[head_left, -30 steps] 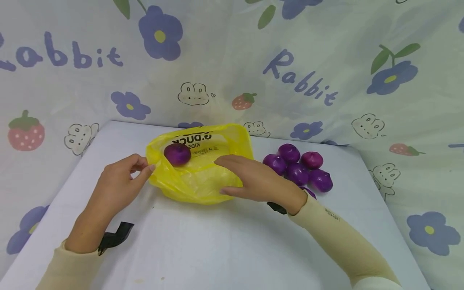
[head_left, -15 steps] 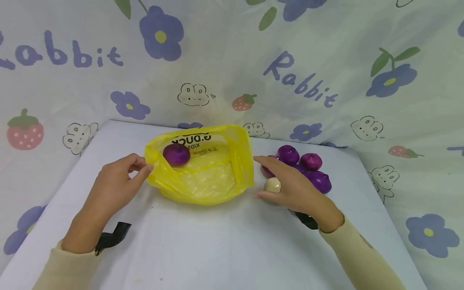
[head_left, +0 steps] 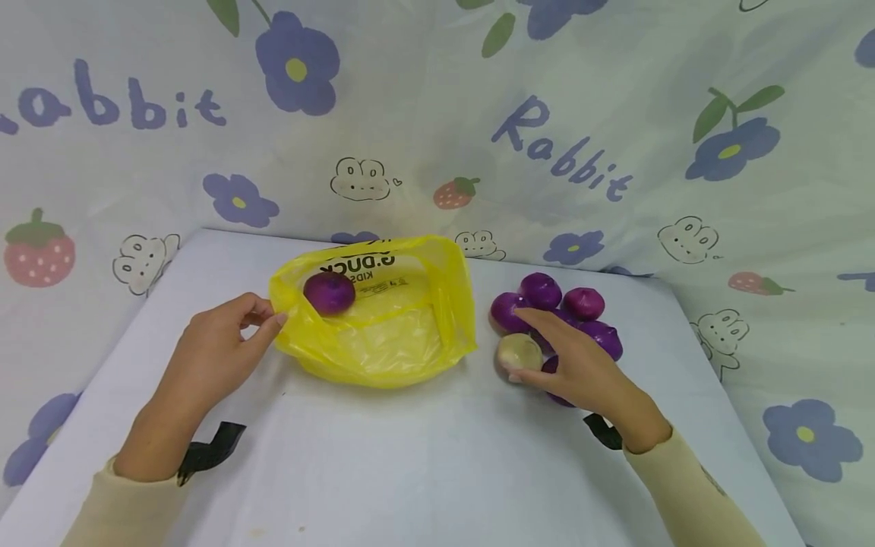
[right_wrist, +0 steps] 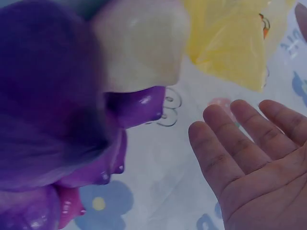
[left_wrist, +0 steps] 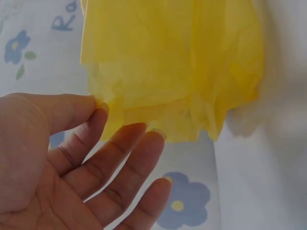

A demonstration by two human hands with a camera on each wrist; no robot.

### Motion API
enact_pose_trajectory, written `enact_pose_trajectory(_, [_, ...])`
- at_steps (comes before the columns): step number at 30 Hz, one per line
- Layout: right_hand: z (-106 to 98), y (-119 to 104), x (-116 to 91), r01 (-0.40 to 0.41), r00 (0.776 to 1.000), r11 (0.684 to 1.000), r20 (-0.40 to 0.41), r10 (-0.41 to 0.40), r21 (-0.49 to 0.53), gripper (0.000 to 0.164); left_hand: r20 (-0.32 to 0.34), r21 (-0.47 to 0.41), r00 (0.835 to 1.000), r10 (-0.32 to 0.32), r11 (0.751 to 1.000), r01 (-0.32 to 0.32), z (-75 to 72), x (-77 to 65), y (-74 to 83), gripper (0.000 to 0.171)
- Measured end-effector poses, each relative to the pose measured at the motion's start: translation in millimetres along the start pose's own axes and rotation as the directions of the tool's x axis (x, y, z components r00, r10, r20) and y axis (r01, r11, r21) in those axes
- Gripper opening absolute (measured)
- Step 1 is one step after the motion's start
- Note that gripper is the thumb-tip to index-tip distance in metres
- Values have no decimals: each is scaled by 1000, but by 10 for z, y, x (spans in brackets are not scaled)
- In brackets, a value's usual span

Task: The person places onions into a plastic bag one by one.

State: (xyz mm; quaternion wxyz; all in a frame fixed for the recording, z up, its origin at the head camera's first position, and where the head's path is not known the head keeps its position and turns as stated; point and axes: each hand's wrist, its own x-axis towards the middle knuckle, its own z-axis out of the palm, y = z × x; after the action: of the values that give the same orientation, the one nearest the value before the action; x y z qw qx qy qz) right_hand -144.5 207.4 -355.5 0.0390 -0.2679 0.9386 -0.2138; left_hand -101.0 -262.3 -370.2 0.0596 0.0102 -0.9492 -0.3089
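My left hand (head_left: 222, 353) pinches the left rim of a yellow plastic bag (head_left: 383, 365) between thumb and index finger. The bag's mouth is wide, and one purple onion (head_left: 330, 295) lies inside at the left. The left wrist view shows the thumb and index finger meeting at the bag's edge, the other fingers loose. My right hand (head_left: 581, 365) hovers over the onion pile with fingers extended, just beside a pale, cream-coloured onion-shaped ball (head_left: 517, 355). Whether it touches that ball cannot be told. Several purple onions (head_left: 540, 290) lie around it, some partly hidden beneath the hand.
A white-covered table (head_left: 383, 471) bears the bag on the left of centre and the pile on the right. Behind hangs a patterned cloth (head_left: 410, 114) with flowers, rabbits and strawberries.
My right hand has drawn back from above the bag and moved right to the pile, uncovering the pale ball. My left hand keeps its pinch on the bag's rim.
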Motion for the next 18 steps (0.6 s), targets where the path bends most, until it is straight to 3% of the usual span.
enact_pose_trajectory(18, [86,397,-343,-89,995,993,-40,92,83,96,-7,-4,1000,0,1000,-1,1,-14,8,32])
